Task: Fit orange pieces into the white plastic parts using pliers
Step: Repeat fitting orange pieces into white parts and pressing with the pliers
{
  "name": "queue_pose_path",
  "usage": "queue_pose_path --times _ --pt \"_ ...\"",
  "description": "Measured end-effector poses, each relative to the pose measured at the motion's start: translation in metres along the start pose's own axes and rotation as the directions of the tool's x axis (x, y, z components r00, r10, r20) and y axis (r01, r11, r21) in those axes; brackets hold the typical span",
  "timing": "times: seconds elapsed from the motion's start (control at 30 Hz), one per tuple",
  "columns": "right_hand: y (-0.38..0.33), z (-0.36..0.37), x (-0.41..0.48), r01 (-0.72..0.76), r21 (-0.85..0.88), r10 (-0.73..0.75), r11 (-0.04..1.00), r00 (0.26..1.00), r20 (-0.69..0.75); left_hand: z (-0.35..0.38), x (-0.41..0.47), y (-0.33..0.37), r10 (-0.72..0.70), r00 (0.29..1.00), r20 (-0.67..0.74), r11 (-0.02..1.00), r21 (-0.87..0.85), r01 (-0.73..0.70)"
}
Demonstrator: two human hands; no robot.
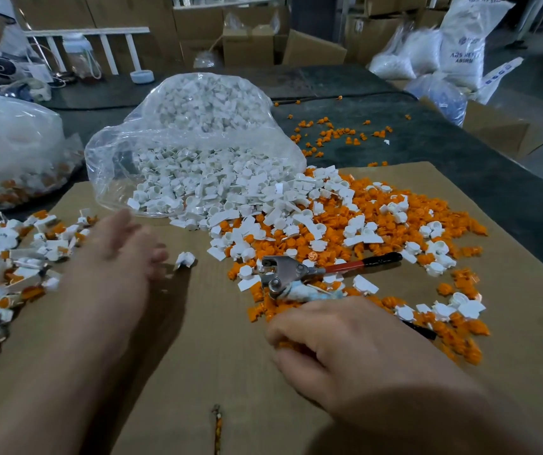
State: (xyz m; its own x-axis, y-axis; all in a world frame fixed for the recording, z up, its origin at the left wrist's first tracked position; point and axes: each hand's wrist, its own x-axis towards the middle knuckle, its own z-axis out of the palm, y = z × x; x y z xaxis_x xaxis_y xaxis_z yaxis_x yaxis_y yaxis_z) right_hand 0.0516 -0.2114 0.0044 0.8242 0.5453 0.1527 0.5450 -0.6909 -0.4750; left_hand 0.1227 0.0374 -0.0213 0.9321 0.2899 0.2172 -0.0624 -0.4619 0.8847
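— Step in hand, would you say?

— Gathering stock, I'd judge, not squeezing. From the left edge of the cardboard sheet (214,339): a heap of joined pieces (7,257), white with orange showing in them. Then the left hand (122,247), blurred, fingers loose and apart, holding nothing I can see, just beside a lone white part (185,259).

— And the supply?

— Behind, a clear bag (191,133) spills white parts toward the sheet's middle. The pliers (293,274) lie there on loose orange pieces (391,221), jaws pointing left, upper handle free.

— The right hand?

— The right hand (355,346) lies over the lower handle, fingers curled down among orange pieces toward the front edge. Whether they pinch a piece or the handle, I cannot tell.

— Next move?

— Probably the white part taken in the left hand, an orange piece seated in it, then the pliers lifted to press them together.

— Room?

— Bare cardboard between the hands at the front. The right half is crowded, and pieces lie near the right edge, so a careless sweep could push some off.
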Motion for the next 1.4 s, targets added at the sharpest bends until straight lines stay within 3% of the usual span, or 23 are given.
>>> queue_pose_path --times 0.03,0.1,0.17,0.23,0.27,0.33,0.4,0.57,0.7,0.8,0.9,0.97,1.2,1.4 --pt "-0.002 -0.003 0.0 -0.013 0.045 0.013 0.999 1.0 0.006 0.008 -0.005 0.011 0.073 0.997 0.012 0.965 0.251 -0.074" --pt "-0.004 -0.008 0.0 -0.158 0.347 0.15 0.924 0.987 0.051 0.024 -0.012 0.003 0.152 0.982 0.111 0.871 0.454 -0.186" --pt "-0.006 -0.012 0.0 -0.287 0.714 0.265 0.639 0.953 0.146 0.027 -0.012 0.006 0.18 0.966 0.188 0.796 0.549 -0.255" --pt "-0.006 -0.016 0.001 -0.253 0.909 0.259 0.33 0.951 0.17 0.026 -0.01 0.003 0.228 0.942 0.246 0.732 0.595 -0.333" --pt "-0.006 -0.018 0.002 -0.219 0.957 0.23 0.19 0.958 0.174 0.024 -0.009 0.0 0.294 0.919 0.263 0.688 0.609 -0.394" --pt "-0.006 -0.019 0.004 -0.162 0.986 0.171 -0.039 0.971 0.166 0.022 -0.011 0.001 0.286 0.916 0.28 0.68 0.615 -0.4" --pt "-0.006 -0.018 0.006 -0.157 0.974 0.131 -0.16 0.975 0.179 0.022 -0.013 0.004 0.289 0.918 0.271 0.705 0.589 -0.396" --pt "-0.003 -0.019 0.007 -0.138 0.968 0.107 -0.21 0.981 0.163 0.019 -0.027 0.011 0.178 0.959 0.221 0.868 0.424 -0.259" --pt "0.0 -0.018 0.007 -0.117 0.978 0.142 -0.172 0.98 0.142 0.022 -0.044 0.026 0.072 0.959 0.275 0.992 0.08 -0.097" --pt "-0.001 -0.016 0.007 -0.08 0.99 0.171 -0.115 0.98 0.099 0.029 -0.055 0.03 0.055 0.935 0.35 0.965 -0.258 0.04" --pt "-0.003 -0.012 0.007 -0.013 0.998 0.213 0.069 0.977 -0.002 0.032 -0.063 0.033 0.055 0.931 0.362 0.882 -0.454 0.124" --pt "-0.005 -0.011 0.007 -0.002 0.993 0.215 0.122 0.976 -0.025 0.032 -0.066 0.037 0.068 0.93 0.361 0.855 -0.502 0.132" --pt "-0.002 -0.017 0.007 -0.124 0.967 0.161 -0.225 0.974 0.162 0.032 -0.076 0.058 0.117 0.928 0.354 0.799 -0.589 0.124" --pt "0.0 -0.02 0.007 -0.16 0.942 0.108 -0.295 0.974 0.199 0.035 -0.08 0.062 0.102 0.935 0.339 0.792 -0.597 0.13"
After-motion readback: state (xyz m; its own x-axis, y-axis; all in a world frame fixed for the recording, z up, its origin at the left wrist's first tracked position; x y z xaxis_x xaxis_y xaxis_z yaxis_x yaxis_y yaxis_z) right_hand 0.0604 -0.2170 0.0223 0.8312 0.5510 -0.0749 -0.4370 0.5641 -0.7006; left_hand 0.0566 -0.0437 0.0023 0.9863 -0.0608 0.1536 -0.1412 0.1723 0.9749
